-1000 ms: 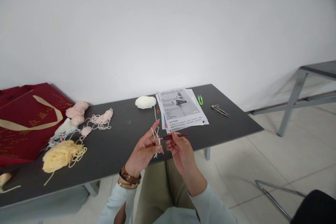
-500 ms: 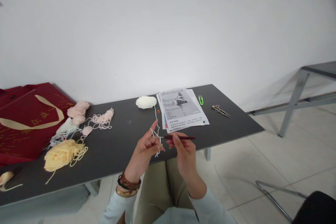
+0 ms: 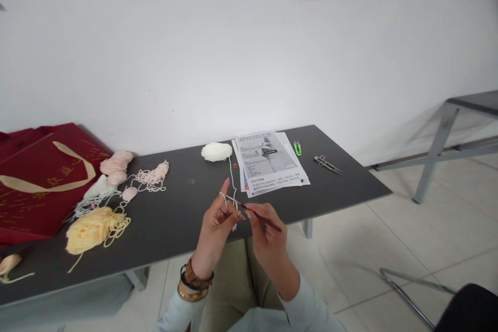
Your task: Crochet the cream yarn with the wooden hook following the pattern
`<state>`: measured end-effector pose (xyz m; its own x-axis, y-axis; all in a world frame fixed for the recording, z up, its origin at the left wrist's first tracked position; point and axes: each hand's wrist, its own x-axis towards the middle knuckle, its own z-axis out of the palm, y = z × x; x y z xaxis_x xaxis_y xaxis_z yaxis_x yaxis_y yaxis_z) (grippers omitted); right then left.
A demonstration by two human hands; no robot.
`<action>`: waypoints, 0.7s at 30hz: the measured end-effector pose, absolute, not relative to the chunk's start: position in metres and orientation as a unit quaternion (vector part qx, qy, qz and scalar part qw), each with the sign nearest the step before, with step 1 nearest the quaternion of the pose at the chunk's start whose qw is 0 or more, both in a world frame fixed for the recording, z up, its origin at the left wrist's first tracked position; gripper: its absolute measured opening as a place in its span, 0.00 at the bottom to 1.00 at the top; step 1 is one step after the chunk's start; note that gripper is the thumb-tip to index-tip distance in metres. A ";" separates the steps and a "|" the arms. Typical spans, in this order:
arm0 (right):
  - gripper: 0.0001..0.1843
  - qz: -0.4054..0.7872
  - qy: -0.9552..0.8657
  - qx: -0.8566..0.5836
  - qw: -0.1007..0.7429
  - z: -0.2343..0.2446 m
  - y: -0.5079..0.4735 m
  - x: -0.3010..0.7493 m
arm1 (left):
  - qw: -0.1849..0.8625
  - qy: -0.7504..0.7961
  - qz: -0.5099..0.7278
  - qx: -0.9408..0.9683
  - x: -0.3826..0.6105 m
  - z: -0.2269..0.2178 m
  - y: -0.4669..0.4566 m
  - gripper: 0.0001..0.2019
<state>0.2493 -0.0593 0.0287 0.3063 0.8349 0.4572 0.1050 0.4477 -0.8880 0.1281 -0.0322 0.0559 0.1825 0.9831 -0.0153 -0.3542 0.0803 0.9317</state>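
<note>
My right hand (image 3: 268,225) is closed round a dark red crochet hook (image 3: 268,222), which slants up to the left. Its tip meets white yarn (image 3: 233,198) at my left hand (image 3: 218,220). The left index finger points up with the yarn looped over it, while thumb and other fingers pinch the yarn and a short white tail hanging below. From there the strand runs back to a white yarn ball (image 3: 217,151) at the table's far edge. Any stitches between the fingers are too small to make out.
Printed sheets (image 3: 270,161) lie on the dark table (image 3: 175,228), beside green thread snips (image 3: 298,148) and metal snips (image 3: 328,165). Leftward are yellow yarn (image 3: 91,228), pink yarn (image 3: 153,176) and a red bag (image 3: 42,181). A small orange item (image 3: 235,165) sits by the sheets.
The crochet hook has tilted from nearly level to slanting, its handle end now lower. My right hand has shifted slightly left and down; my left hand has turned a little.
</note>
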 end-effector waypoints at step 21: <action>0.09 0.510 -0.262 -0.321 0.754 0.025 -0.056 0.247 | 0.821 0.159 0.493 0.240 0.115 0.064 -0.021 0.36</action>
<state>0.2473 -0.0558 0.0253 0.3420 0.9373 0.0667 -0.6012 0.2728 -0.7511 0.1150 -0.0214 0.0639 0.4636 0.8857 -0.0243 -0.7333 0.3990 0.5506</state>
